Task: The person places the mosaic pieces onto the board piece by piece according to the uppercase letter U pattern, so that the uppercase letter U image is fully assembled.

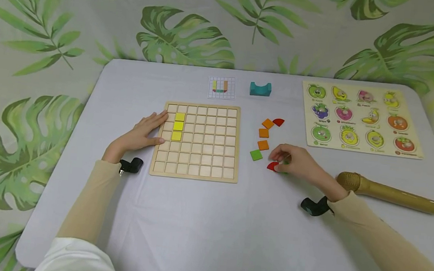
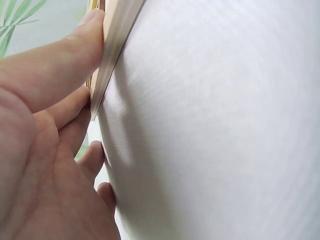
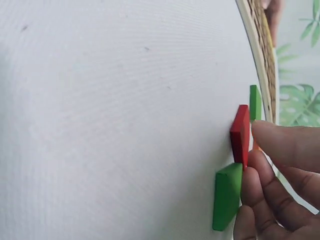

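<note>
My left hand (image 1: 140, 133) rests along the left edge of a wooden grid board (image 1: 197, 179), fingers straight and thumb on its frame. Three yellow square tiles (image 1: 178, 126) sit in one column of that board. To its right, my right hand (image 1: 294, 161) reaches down over a red quarter-round tile (image 3: 240, 132), thumb and index tips apart. A dark green tile (image 3: 227, 197) lies against the red one, partly covered by the hand in the head view. Nearby are a light green square tile (image 1: 256, 155), three orange square tiles (image 1: 264, 133) and another red quarter-round tile (image 1: 278, 122).
Behind the board lie a pattern card (image 1: 221, 93) and a teal block with a curved notch (image 1: 260, 90). A fruit puzzle board (image 1: 337, 145) is at the back right. In front of it lies a long tan stick with a ribbed round head (image 1: 395, 194), close to my right forearm.
</note>
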Demonstrator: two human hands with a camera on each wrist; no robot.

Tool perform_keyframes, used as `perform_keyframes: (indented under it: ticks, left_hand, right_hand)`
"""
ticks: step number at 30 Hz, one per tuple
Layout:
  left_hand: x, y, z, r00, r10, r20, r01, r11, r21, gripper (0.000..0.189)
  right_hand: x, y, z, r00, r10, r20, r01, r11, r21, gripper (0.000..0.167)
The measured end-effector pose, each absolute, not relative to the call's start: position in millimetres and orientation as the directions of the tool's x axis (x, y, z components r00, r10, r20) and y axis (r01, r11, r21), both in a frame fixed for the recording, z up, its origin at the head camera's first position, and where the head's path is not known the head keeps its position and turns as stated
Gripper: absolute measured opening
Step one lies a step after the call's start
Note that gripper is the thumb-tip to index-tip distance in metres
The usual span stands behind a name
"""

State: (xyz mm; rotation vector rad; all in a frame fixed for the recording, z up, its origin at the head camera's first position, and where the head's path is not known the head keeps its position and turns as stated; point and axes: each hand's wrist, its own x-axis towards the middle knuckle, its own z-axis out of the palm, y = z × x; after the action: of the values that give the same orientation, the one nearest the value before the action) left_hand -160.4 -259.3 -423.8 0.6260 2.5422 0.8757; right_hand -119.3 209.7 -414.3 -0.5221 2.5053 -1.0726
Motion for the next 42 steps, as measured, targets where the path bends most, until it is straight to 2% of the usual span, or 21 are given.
perform_keyframes:
  ticks: [5, 9, 17, 23, 29, 33, 42]
  left_hand:
    - [-160.1, -259.7, -423.2, -0.825, 0.528, -0.2, 0.287, 0.697, 0.657, 0.078]
    - [-159.7, -259.8, -423.1, -0.826, 0.525, -0.205, 0.281, 0.699, 0.657, 0.078]
    - [-160.6, -259.3, -424.4, -0.831, 0.514, -0.212, 0.272, 0.709, 0.651, 0.079]
    - [-160.8, -259.4, -425.3, -0.833, 0.511, -0.213, 0.268, 0.709, 0.653, 0.079]
    - [-161.3, -259.9, -427.4, -0.833, 0.511, -0.214, 0.265, 0.707, 0.655, 0.079]
    - [-161.0, -260.3, -428.0, -0.833, 0.512, -0.209, 0.267, 0.704, 0.657, 0.079]
    - [-159.8, -259.6, -424.7, -0.835, 0.508, -0.211, 0.264, 0.706, 0.658, 0.079]
  right_hand:
    - [-118.7, 205.4, -416.2, -0.852, -0.498, -0.162, -0.256, 0.665, -0.701, 0.023]
    - [-120.3, 202.5, -414.8, -0.844, -0.509, -0.17, -0.262, 0.667, -0.697, 0.022]
    - [-125.8, 197.6, -411.3, -0.835, -0.522, -0.176, -0.221, 0.609, -0.762, 0.012]
    - [-129.1, 187.2, -406.7, -0.84, -0.518, -0.165, -0.185, 0.557, -0.81, 0.014]
    - [-131.1, 171.7, -399.5, -0.832, -0.518, -0.196, -0.086, 0.471, -0.878, 0.013]
    - [-136.5, 157.2, -399.6, -0.822, -0.538, -0.185, -0.075, 0.425, -0.902, 0.013]
    - [-146.2, 119.8, -395.8, -0.804, -0.589, -0.075, -0.166, 0.343, -0.925, 0.017]
